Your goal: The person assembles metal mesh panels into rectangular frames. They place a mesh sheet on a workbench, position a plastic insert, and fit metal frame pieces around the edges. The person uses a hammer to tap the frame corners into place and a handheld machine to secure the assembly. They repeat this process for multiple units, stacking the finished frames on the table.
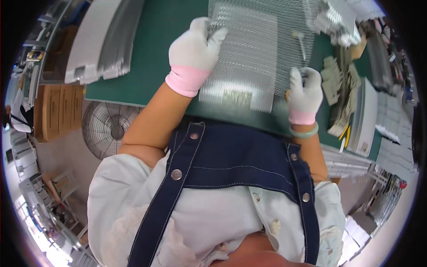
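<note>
A silvery perforated metal sheet (249, 58) with a notched near edge lies over a larger metal mesh sheet (296, 22) on the green table. My left hand (193, 53), in a white glove with a pink cuff, is closed at the smaller sheet's left edge, thumb over it. My right hand (306, 93), gloved alike, is curled beside the larger sheet's near right part. A bit of yellow shows by its palm; what it holds is mostly hidden. A thin pale stick-like thing (301, 44) is on the larger mesh.
Stacked mesh sheets (100, 40) stand at the table's left. On the right are crumpled mesh pieces (340, 24), grey-green folded strips (340, 89), a yellow-handled tool (346, 135) and a pale panel stack (364, 118). A floor fan (111, 127) and cardboard boxes (58, 109) stand left, below the tabletop.
</note>
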Tool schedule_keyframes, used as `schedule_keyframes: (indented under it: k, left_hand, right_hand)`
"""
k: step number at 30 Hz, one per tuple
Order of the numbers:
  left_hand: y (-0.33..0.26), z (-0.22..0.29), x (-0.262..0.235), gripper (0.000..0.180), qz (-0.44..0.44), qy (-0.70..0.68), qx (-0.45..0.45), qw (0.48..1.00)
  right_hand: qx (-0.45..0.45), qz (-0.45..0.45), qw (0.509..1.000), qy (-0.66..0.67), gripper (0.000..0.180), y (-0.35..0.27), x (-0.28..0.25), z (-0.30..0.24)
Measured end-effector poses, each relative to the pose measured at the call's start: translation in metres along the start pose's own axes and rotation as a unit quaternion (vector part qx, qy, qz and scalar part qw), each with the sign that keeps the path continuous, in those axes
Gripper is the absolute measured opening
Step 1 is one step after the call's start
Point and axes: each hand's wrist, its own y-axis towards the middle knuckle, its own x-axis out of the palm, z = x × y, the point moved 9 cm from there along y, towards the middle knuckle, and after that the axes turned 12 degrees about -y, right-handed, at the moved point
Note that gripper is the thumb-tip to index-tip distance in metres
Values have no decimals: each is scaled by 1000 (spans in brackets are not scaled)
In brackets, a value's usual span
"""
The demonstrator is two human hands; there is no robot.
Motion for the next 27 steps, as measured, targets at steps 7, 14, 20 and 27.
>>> schedule_keyframes:
  k: [7,14,20,27]
  left_hand:
    - [-69,-43,36,53,-95,76,-36,992]
    - [-54,-64,55,54,-149,117,-99,977]
    - [-60,-81,68,56,-201,134,-166,956]
    - [-57,-82,68,56,-237,130,-196,943]
  right_hand:
    - [-13,-123,974,-188,41,-58,48,36]
    - [-5,-170,947,-271,45,-41,72,31]
    - [20,-235,916,-324,46,-41,83,32]
    - [45,-280,906,-314,46,-36,84,34]
